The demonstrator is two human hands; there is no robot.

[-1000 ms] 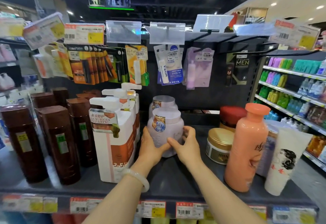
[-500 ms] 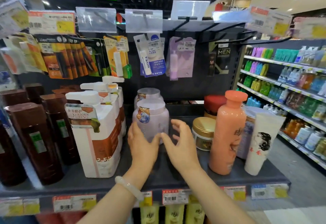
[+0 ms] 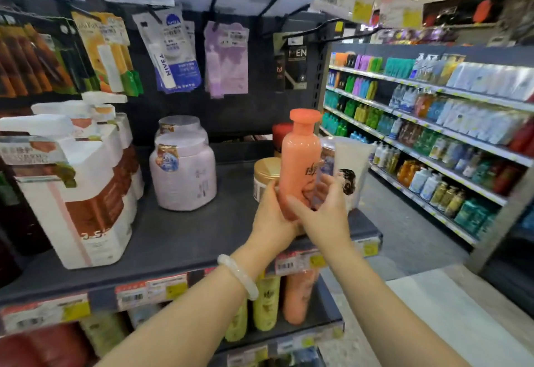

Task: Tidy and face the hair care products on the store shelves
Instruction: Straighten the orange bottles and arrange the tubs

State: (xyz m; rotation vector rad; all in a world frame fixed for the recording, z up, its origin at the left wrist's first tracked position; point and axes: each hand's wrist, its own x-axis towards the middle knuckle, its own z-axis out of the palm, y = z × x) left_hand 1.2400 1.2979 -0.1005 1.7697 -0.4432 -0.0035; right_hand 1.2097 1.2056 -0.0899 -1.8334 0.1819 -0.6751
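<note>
One tall orange plastic bottle (image 3: 300, 164) stands upright near the front edge of the dark shelf (image 3: 179, 239), both hands on it: left hand (image 3: 273, 216) in a curled grip on its lower body, right hand (image 3: 323, 207) pinching its front; two lilac jars (image 3: 183, 170) stand well apart to its left

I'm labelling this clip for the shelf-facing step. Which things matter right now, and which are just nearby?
In play: orange bottle, gripped low down by left hand and right hand; shelf.

Just nearby: lilac jar, gold-lid jar, white tube, pump bottles, hanging lip balms.
</note>
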